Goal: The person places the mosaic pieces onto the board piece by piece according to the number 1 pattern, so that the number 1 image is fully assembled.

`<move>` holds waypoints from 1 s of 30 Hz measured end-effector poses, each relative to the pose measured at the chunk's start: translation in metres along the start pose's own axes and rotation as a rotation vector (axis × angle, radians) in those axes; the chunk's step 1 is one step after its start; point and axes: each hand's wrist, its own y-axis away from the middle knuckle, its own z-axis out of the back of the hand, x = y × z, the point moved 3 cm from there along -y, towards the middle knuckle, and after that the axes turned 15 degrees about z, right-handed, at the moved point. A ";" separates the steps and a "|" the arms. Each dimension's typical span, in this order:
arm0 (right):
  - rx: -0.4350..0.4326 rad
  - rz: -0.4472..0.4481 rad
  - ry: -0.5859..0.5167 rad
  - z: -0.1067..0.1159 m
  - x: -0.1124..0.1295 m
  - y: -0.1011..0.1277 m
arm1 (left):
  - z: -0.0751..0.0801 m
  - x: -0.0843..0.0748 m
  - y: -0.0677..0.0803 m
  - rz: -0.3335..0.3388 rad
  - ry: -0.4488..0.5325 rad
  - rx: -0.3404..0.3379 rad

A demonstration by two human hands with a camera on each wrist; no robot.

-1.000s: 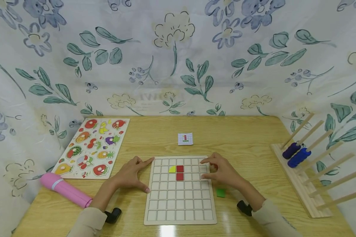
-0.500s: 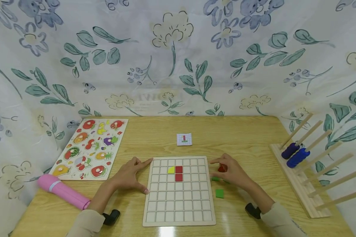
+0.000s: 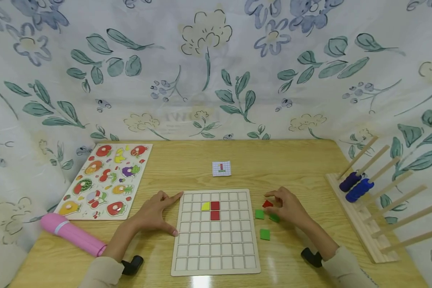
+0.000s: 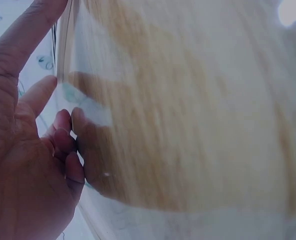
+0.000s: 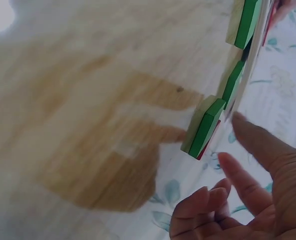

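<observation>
Left hand point(image 3: 155, 214) flat against the left edge of the grid board point(image 3: 216, 256), fingers spread and relaxed, holding nothing. Right hand point(image 3: 288, 208) on the table just right of the board, fingers loosely curled over a red tile point(image 3: 267, 204) and a green tile point(image 3: 274, 218); actual grasp hard to tell, perhaps only touching. Two more green tiles point(image 3: 259, 214) close by.

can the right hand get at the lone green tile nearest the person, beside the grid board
Probably yes. The right hand hovers over the red triangle and two green tiles, and the lone green tile lies flat on bare table just nearer the person, beside the grid board, with nothing between them.
</observation>
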 end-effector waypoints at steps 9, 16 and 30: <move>0.008 -0.025 -0.003 -0.001 -0.006 0.004 | 0.000 0.001 0.001 0.004 0.001 -0.002; -0.003 -0.043 0.011 -0.001 -0.006 0.005 | 0.002 0.000 0.002 0.002 0.005 -0.007; -0.047 -0.044 0.076 -0.005 -0.007 0.006 | 0.000 0.001 0.001 -0.003 -0.006 -0.023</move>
